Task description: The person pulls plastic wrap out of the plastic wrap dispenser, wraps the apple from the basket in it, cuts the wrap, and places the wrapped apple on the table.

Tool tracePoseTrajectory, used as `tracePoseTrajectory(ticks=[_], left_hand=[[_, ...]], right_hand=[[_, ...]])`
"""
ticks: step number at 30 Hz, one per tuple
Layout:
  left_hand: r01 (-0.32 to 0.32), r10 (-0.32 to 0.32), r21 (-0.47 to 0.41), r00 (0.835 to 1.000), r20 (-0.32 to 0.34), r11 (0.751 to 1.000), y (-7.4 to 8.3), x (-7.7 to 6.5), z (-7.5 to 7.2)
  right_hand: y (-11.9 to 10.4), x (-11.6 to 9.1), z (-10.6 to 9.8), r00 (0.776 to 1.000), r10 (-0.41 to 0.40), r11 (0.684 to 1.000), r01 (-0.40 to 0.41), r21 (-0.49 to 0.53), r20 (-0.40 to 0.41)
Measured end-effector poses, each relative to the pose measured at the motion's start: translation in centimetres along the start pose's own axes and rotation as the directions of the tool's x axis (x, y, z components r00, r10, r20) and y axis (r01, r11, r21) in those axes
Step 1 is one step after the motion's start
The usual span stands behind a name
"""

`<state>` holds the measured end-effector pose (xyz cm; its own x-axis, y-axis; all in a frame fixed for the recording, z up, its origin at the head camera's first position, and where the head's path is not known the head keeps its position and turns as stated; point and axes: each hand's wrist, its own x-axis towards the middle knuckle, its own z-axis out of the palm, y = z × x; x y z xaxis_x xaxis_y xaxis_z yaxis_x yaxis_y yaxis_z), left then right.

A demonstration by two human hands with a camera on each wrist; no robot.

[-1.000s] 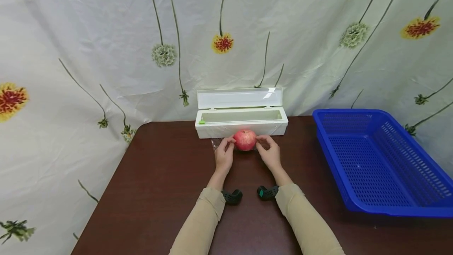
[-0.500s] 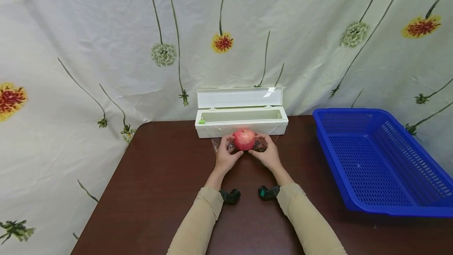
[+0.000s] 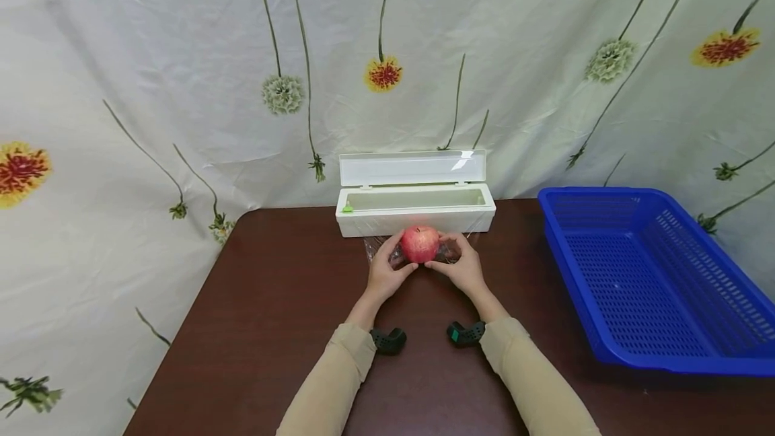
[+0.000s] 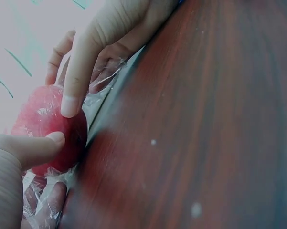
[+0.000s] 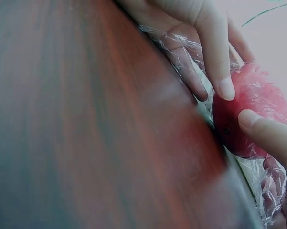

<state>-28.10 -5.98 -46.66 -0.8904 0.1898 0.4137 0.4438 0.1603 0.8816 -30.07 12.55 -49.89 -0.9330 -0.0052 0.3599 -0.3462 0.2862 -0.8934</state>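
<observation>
A red apple (image 3: 420,244) is held between both hands, in front of a white cling film box (image 3: 415,222). My left hand (image 3: 386,273) grips the apple's left side, its thumb on the near lower surface. On the opposite side my right hand (image 3: 463,268) grips it likewise, thumb tip close to the left one. Clear plastic wrap (image 5: 272,191) covers the apple and bunches around the fingers in both wrist views. The left thumb (image 4: 38,148) and right thumb (image 5: 267,131) press on the wrapped skin. The far-side fingers are partly hidden by the apple.
The box's translucent lid (image 3: 412,168) stands raised at the back, and a green slider (image 3: 348,208) sits at its left end. A blue plastic basket (image 3: 605,348) stands on the right of the dark wooden table (image 3: 272,328). Behind hangs a flowered curtain (image 3: 212,52).
Both thumbs have swung from the apple's sides to its near lower face, their tips coming close together. The wrists have spread slightly, and the apple sits a touch nearer.
</observation>
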Motion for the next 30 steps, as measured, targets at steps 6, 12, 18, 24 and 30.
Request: tracePoseTrajectory(ticks=[6,12,18,24,30], left_hand=[[-0.029,0.029,0.020,0.999,0.026,0.999,0.4,-0.4,-0.5],[-0.016,0.014,0.064,0.999,0.033,0.998,0.8,-0.9,-0.8],[0.005,-0.008,0.069,0.999,0.048,0.998,0.9,-1.2,-1.0],[0.021,-0.026,0.148,0.999,0.035,0.989,-1.4,-1.0,-1.1],[0.027,-0.034,0.216,0.999,0.027,0.976,-2.6,-1.0,-1.0]], right_hand=[[-0.2,-0.4,-0.5,1.000,-0.017,1.000,0.017,-0.007,0.014],[-0.1,-0.6,-0.6,0.999,-0.003,1.000,0.003,-0.008,0.040],[-1.5,-1.2,-0.8,0.999,0.015,1.000,-0.015,-0.005,0.052],[-2.8,-1.5,-1.2,0.996,0.019,0.999,-0.016,-0.028,0.085],[-0.4,-1.2,-1.1,0.994,0.036,0.998,-0.031,-0.054,0.102]])
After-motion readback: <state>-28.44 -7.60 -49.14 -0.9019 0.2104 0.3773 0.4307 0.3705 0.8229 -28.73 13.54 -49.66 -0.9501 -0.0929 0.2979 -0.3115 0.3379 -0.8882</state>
